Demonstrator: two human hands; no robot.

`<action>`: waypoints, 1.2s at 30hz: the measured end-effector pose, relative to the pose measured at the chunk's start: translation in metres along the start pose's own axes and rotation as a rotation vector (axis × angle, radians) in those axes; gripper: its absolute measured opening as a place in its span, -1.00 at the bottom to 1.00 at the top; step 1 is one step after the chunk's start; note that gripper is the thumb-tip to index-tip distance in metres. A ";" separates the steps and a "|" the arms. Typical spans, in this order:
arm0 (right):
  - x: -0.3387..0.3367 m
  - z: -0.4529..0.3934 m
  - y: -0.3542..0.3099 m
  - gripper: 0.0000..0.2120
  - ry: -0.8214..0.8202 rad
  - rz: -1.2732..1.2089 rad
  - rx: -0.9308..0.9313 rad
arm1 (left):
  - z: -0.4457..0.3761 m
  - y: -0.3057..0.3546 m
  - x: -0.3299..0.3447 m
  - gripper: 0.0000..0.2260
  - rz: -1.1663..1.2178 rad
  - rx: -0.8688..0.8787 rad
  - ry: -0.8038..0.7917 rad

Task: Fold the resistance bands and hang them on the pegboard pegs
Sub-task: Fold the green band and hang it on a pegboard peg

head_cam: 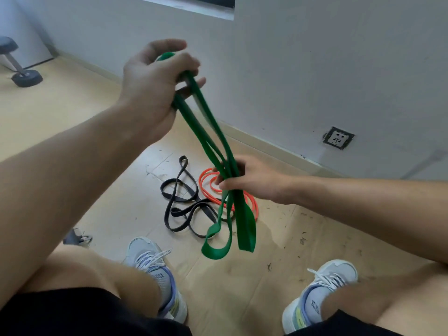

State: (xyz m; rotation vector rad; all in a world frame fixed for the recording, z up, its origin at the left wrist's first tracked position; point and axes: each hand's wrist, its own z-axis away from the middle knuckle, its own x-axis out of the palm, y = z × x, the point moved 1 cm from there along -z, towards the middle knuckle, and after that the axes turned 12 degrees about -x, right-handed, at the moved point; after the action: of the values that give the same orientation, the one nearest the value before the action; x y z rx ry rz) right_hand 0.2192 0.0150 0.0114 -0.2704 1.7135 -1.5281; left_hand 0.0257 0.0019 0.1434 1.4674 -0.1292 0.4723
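left hand (150,76) fingers curled tight round top fold of flat green rubber resistance band (211,141) at 11 o'clock, fold mostly hidden in fist | band's long axis runs 11 to 5 o'clock, loops dangling above the floor | right hand (252,180) pinches gathered strands, fingertips hidden | black band (179,204) and orange band (208,187) lie tangled on floor, partly covered

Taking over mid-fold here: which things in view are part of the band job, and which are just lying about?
Part of the job:
green band, gripped by left hand and right hand
black band on the floor
orange band on the floor

Just lying about:
dumbbell
wall socket
small clip-like item by the left knee

No pegboard in view.
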 end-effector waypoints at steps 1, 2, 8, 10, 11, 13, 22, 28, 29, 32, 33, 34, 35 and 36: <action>-0.007 0.000 -0.001 -0.72 0.041 -0.023 -0.005 | -0.004 0.001 -0.008 -0.78 0.036 -0.025 0.010; -0.013 0.000 -0.001 -0.73 0.081 -0.037 -0.014 | -0.008 0.002 -0.016 -0.78 0.064 -0.051 0.023; -0.041 0.005 -0.008 -0.68 0.172 0.006 -0.031 | -0.025 -0.012 -0.050 -0.81 0.004 -0.214 0.003; -0.047 0.007 -0.012 -0.65 0.154 0.090 -0.031 | -0.028 -0.020 -0.063 -0.79 -0.107 -0.303 -0.043; -0.050 0.008 -0.014 -0.66 0.141 0.144 -0.034 | -0.030 -0.024 -0.070 -0.76 -0.172 -0.352 -0.055; -0.054 0.010 -0.017 -0.68 0.128 0.246 -0.056 | -0.032 -0.031 -0.082 -0.72 -0.334 -0.440 -0.049; -0.043 0.013 -0.025 -0.67 0.063 0.490 -0.116 | -0.005 -0.050 -0.019 -0.31 -1.106 -0.289 -0.368; -0.035 0.018 -0.037 -0.69 0.048 0.441 -0.123 | 0.004 -0.067 0.015 0.01 -1.543 -0.103 -0.549; -0.034 0.019 -0.039 -0.68 0.040 0.450 -0.119 | 0.003 -0.064 0.016 -0.01 -1.568 -0.068 -0.531; -0.032 0.019 -0.042 -0.71 0.039 0.456 -0.104 | 0.005 -0.057 0.020 -0.02 -1.661 -0.014 -0.480; -0.032 0.018 -0.042 -0.71 0.039 0.453 -0.095 | 0.008 -0.056 0.022 -0.01 -1.699 0.002 -0.462; -0.032 0.018 -0.042 -0.71 0.036 0.449 -0.086 | 0.010 -0.054 0.025 -0.02 -1.727 0.021 -0.449; -0.031 0.017 -0.042 -0.70 0.030 0.443 -0.078 | 0.011 -0.053 0.026 -0.04 -1.746 0.039 -0.443; -0.030 0.017 -0.042 -0.69 0.020 0.433 -0.070 | 0.013 -0.052 0.028 -0.07 -1.756 0.058 -0.441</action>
State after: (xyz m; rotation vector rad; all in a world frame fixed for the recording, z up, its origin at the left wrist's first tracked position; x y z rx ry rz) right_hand 0.2362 0.0115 0.0627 0.0796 1.7083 -1.1575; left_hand 0.0730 -0.0058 0.1072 1.1992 0.7908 -1.2632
